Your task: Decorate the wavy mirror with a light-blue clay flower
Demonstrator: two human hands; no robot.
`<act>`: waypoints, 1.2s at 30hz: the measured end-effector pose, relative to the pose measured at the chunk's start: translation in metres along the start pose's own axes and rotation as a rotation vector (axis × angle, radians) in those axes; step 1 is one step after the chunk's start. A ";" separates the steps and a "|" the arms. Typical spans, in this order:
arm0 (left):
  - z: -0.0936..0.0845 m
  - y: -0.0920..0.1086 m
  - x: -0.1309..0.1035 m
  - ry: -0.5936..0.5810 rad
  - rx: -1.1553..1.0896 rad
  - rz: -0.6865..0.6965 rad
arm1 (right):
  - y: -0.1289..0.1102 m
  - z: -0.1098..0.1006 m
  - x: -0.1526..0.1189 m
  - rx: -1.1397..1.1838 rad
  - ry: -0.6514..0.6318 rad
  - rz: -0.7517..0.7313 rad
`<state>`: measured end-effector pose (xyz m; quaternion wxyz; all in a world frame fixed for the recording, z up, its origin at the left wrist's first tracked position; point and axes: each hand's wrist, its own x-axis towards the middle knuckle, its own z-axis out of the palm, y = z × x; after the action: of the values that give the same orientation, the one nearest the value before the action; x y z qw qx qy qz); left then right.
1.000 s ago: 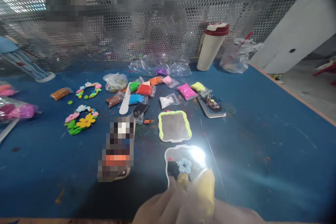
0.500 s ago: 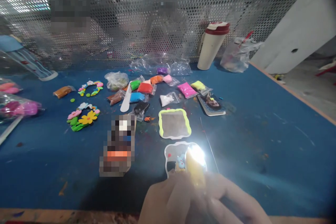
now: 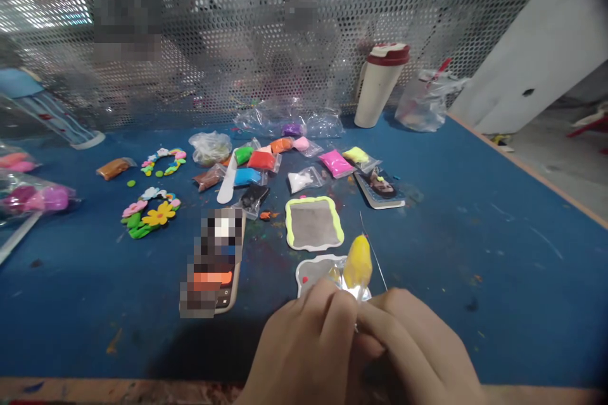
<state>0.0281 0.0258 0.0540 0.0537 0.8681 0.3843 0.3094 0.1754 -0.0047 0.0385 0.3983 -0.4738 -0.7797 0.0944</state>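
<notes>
Table: blue worktop (image 3: 475,215), clay packets scattered.
Hands: left hand (image 3: 304,348), right hand (image 3: 418,348) pinched together on yellow clay packet (image 3: 358,261), probably for grip.

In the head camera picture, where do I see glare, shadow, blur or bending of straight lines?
Head view: glare on the perforated screen at upper left; a dark shadow on the blue table before the left hand and right hand; the yellow clay bag stays readable; the table edge bends and the right corners darken.
</notes>
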 end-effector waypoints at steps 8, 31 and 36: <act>0.010 0.001 -0.004 0.012 -0.211 -0.054 | 0.008 -0.009 0.016 -0.087 -0.020 -0.210; 0.005 -0.009 0.002 0.144 -0.227 -0.077 | -0.004 -0.007 0.028 0.548 -0.184 0.421; -0.002 -0.014 0.005 0.040 -0.331 -0.065 | 0.000 -0.016 0.035 0.493 -0.269 0.311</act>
<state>0.0209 0.0386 0.0538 0.1984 0.8281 0.3568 0.3841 0.1785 0.0201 0.0675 0.3751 -0.4598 -0.6974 0.4019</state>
